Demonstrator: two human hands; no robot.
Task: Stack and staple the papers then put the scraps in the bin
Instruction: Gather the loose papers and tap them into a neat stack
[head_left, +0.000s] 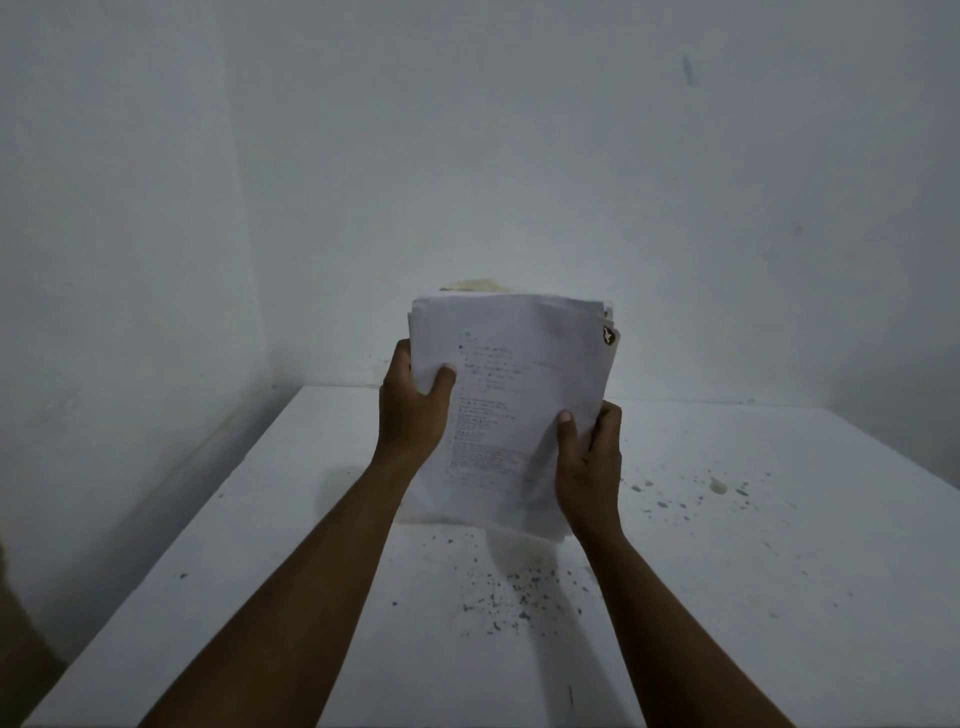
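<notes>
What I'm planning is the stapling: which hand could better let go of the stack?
Probably right: the left hand grips the paper stack mid-edge, while the right hand only pinches its lower right edge.

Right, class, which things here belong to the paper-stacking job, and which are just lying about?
Job: stack of papers, gripped at its sides by the left hand and right hand.
Lying about: white table, dark specks on it, wall behind. No stapler or bin in view.

Both arms extended forward; left hand (415, 410) and right hand (589, 467) grip paper stack (524, 364), thumbs in front.
</notes>
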